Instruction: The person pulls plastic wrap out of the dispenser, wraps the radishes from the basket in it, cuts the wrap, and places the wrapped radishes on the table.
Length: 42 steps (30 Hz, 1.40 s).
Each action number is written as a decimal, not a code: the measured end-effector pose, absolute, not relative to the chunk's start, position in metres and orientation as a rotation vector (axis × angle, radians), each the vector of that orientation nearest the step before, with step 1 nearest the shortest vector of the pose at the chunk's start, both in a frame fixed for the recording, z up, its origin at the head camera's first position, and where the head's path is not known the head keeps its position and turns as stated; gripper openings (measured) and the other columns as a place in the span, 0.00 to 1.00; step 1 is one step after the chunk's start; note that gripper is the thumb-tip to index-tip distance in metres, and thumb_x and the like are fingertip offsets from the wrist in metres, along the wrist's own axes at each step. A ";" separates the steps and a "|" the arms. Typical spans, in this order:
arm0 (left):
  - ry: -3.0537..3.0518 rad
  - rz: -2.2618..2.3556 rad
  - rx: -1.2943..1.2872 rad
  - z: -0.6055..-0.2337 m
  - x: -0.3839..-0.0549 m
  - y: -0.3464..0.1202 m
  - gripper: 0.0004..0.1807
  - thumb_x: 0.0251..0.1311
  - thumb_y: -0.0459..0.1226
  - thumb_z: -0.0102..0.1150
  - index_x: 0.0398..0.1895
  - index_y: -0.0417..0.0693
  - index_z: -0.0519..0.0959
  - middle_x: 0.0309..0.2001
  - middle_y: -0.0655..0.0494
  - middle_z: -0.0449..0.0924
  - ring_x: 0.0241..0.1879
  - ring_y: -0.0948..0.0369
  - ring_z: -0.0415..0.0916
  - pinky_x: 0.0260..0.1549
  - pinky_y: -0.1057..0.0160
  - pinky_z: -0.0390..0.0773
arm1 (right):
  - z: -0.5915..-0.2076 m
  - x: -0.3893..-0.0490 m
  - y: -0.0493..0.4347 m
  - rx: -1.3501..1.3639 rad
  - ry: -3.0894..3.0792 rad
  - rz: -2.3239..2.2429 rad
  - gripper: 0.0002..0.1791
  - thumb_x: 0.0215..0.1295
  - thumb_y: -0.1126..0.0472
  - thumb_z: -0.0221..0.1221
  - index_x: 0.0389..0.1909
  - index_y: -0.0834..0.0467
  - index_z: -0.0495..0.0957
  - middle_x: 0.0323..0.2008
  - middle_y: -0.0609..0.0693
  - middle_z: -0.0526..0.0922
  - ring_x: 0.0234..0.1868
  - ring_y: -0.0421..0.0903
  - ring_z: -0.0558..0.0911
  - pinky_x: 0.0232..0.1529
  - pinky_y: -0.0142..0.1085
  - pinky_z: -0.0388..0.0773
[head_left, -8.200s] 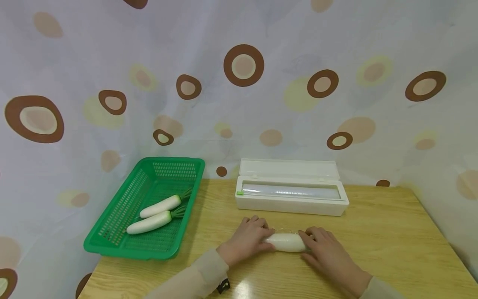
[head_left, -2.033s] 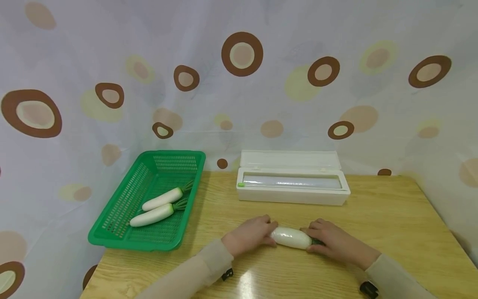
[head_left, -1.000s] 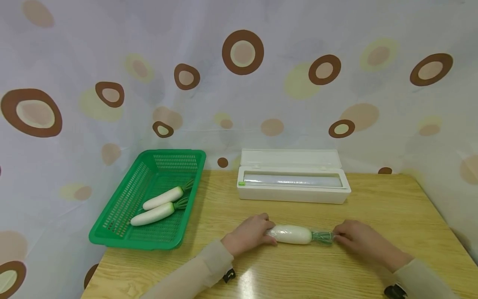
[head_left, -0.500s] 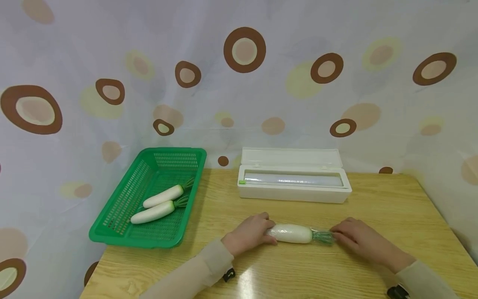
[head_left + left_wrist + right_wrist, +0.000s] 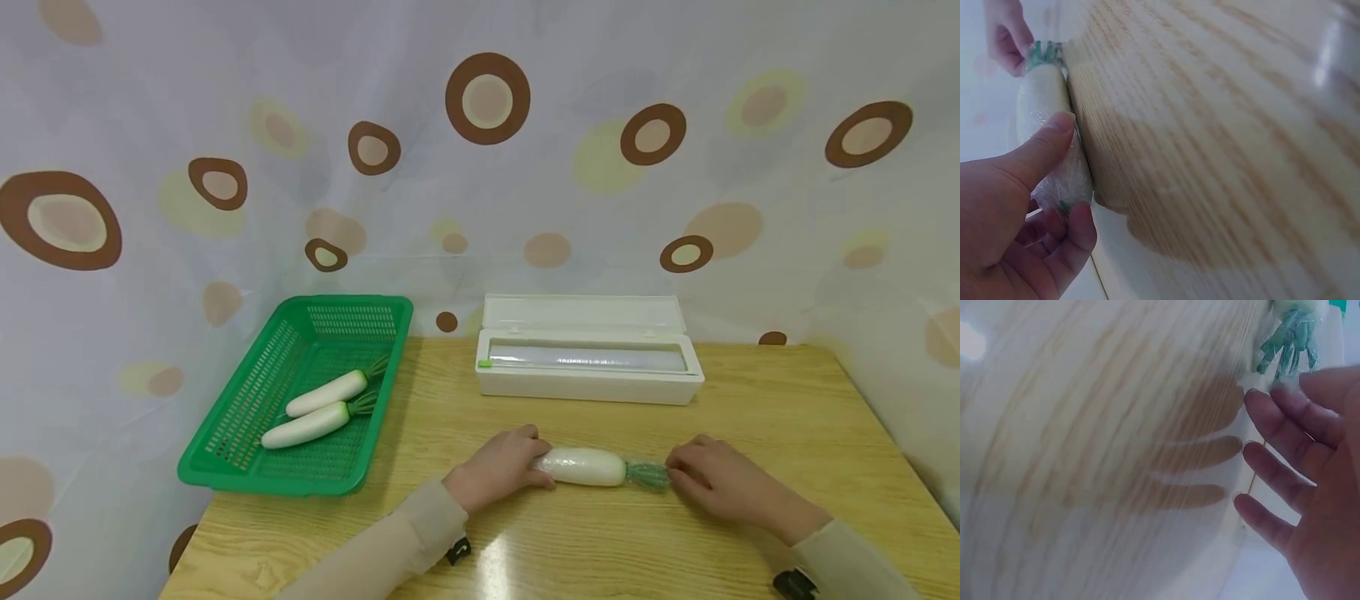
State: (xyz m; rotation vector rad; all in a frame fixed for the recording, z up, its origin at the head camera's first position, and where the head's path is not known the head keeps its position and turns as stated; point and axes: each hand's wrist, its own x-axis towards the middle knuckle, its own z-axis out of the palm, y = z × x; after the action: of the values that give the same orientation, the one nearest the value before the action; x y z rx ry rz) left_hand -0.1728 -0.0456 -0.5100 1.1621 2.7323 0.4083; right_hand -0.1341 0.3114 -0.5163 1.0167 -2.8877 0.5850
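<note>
Between my left grip (image 5: pixel 498 471), clamped on the root (image 5: pixel 1075 178), and right grip (image 5: pixel 726 482), slid outward and pinching leaf-end film (image 5: pixel 1315 345): wrapped radish (image 5: pixel 588 467), ends seemingly secured.

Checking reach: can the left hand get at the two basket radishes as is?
Probably not yet: the left hand holds the wrapped radish. Otherwise, the way into the green basket looks unobstructed.
</note>
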 end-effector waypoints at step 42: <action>2.796 0.298 1.100 -0.512 -0.168 -0.039 0.22 0.60 0.55 0.72 0.44 0.49 0.82 0.37 0.61 0.74 0.29 0.69 0.68 0.31 0.71 0.74 | -0.508 -0.138 0.286 0.172 -3.070 1.391 0.15 0.78 0.56 0.59 0.46 0.66 0.82 0.35 0.50 0.85 0.32 0.39 0.77 0.32 0.33 0.75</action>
State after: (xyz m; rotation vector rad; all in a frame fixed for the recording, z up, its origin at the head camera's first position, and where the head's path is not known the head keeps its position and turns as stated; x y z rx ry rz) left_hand -0.1679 -0.0389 -0.5121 1.0996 2.7959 0.2977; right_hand -0.1376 0.2858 -0.5077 0.1720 -3.0701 1.3905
